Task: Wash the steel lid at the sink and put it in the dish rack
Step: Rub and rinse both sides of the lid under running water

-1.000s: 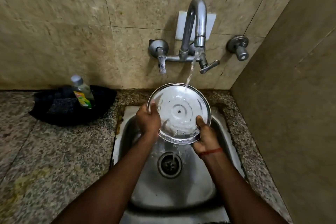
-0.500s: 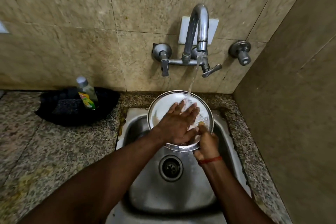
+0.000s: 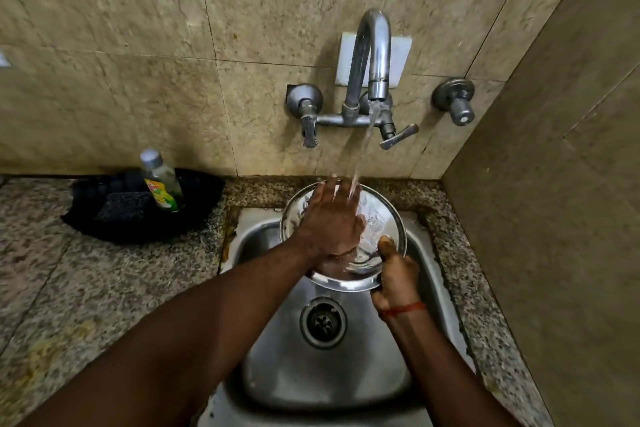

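Note:
The round steel lid is tilted over the steel sink, under the stream running from the wall tap. My right hand, with a red thread at the wrist, grips the lid's lower right rim, thumb on its inner face. My left hand lies flat with fingers spread on the lid's inner face, in the water, covering its left half. No dish rack is in view.
A black tray on the granite counter at the left holds a dish-soap bottle and a dark scrubber. A tiled wall closes in at the right. A second valve sticks out right of the tap.
My left hand let go of the lid's left rim and went flat onto its inner face, then slid up toward the far rim. My right hand keeps its grip.

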